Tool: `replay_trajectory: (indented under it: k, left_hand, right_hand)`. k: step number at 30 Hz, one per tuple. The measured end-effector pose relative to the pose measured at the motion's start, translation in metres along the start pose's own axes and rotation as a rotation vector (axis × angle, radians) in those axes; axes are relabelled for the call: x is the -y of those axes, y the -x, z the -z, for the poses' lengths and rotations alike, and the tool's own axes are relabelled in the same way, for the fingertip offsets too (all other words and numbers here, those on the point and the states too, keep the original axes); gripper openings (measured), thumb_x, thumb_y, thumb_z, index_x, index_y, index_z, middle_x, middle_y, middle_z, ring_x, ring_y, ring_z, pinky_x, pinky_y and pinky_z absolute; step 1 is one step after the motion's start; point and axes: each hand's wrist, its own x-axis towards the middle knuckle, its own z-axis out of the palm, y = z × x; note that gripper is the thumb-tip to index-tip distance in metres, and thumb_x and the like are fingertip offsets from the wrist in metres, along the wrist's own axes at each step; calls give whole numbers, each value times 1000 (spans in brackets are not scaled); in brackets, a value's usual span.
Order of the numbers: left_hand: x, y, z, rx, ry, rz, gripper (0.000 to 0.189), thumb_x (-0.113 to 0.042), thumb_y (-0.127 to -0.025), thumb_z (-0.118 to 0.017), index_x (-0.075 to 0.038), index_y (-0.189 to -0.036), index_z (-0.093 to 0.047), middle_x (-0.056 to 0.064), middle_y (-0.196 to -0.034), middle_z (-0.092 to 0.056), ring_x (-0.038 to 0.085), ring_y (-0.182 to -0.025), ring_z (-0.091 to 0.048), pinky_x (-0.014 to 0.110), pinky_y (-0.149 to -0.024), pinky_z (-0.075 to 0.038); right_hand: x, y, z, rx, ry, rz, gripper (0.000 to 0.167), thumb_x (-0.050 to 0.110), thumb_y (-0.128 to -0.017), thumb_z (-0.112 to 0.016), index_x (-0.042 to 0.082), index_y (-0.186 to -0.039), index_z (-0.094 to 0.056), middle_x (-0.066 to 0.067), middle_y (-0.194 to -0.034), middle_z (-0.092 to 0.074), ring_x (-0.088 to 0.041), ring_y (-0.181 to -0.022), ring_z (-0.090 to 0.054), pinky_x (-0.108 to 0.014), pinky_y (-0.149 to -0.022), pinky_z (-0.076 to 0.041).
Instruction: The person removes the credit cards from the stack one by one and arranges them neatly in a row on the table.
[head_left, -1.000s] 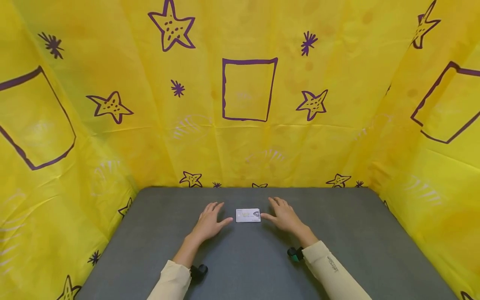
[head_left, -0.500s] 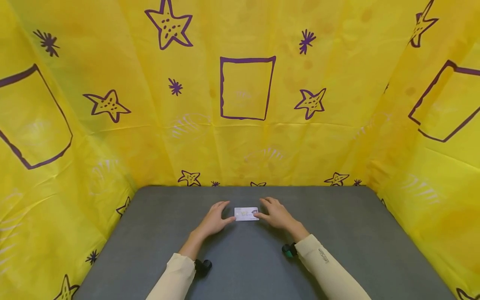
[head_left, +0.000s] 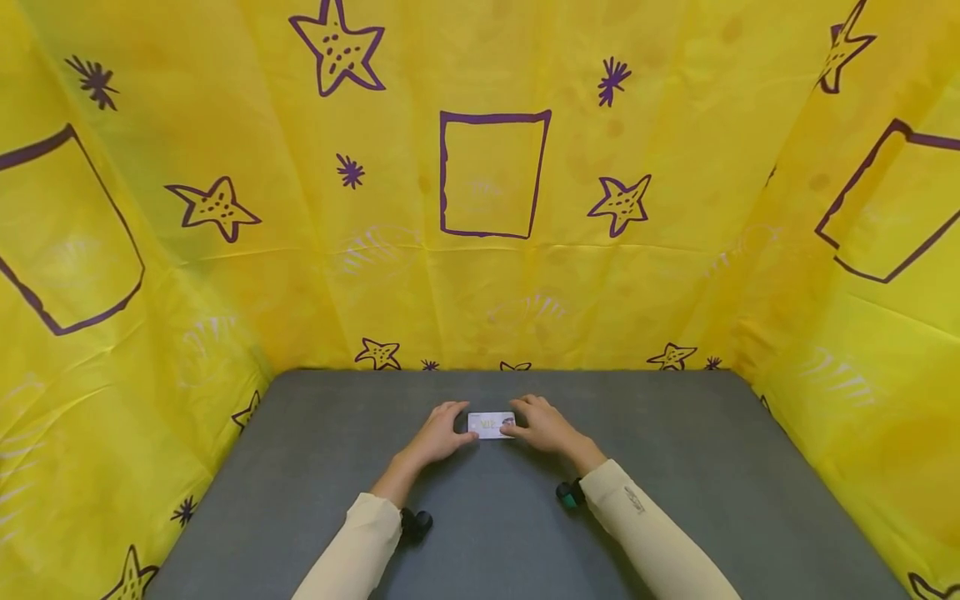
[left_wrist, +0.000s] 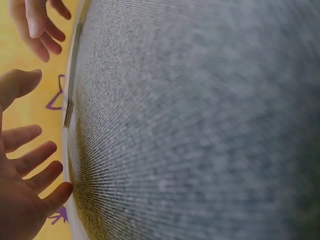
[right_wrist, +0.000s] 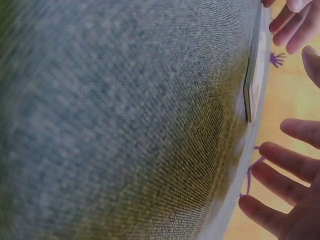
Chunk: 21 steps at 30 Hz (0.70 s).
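Note:
A small white card (head_left: pixel 487 425) with yellow lettering and a dark picture at its right end lies flat on the grey table (head_left: pixel 480 517). At its left side is my left hand (head_left: pixel 441 433), fingers spread and thumb near the lower left corner. On the other side my right hand (head_left: pixel 549 429) has its thumb in front of the card's right end. Both wrist views show the card edge-on, as a thin strip (left_wrist: pixel 74 75) in the left one and a pale slab (right_wrist: pixel 254 85) in the right one. The fingers of both hands appear apart from it.
Yellow cloth walls (head_left: pixel 390 283) with purple stars and frames enclose the table at the back and both sides. A black wrist device (head_left: pixel 416 527) sits on the left wrist, and another (head_left: pixel 570 495) on the right. Beige sleeves cover both forearms.
Both hands have moved inward toward the card, the left rightward and the right leftward. The right thumb now overlaps the card's end in the head view. The card stays in place on the table.

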Motion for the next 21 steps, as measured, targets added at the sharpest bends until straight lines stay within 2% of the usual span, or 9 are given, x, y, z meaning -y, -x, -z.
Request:
replay_trajectory:
  k: [9, 14, 21]
  left_hand:
    - [-2, -8, -2, 36, -96, -8, 61, -28, -83, -75, 0, -133, -55, 21, -131, -55, 38, -122, -49, 54, -102, -39]
    - [-2, -10, -3, 56, -139, 13, 62, -28, -81, -78, -1, -132, -57, 18, -126, -57, 36, -119, -49, 54, -101, -38]
    - [-4, -13, -3, 76, -187, 3, 59, -25, -80, -78, -2, -130, -59, 17, -120, -57, 34, -113, -48, 53, -96, -38]
  right_hand:
    - [-1, -9, -5, 44, 60, 23, 56, 38, -88, -70, 1, -129, -59, -18, -127, -59, -35, -114, -54, -51, -99, -43]
    - [1, -13, -6, 79, 73, 21, 55, 34, -85, -74, 1, -127, -61, -18, -124, -59, -34, -112, -54, -49, -97, -44]
    - [5, -18, -5, 91, 112, 57, 48, 27, -81, -79, 1, -118, -66, -14, -109, -61, -26, -95, -53, -43, -84, -45]
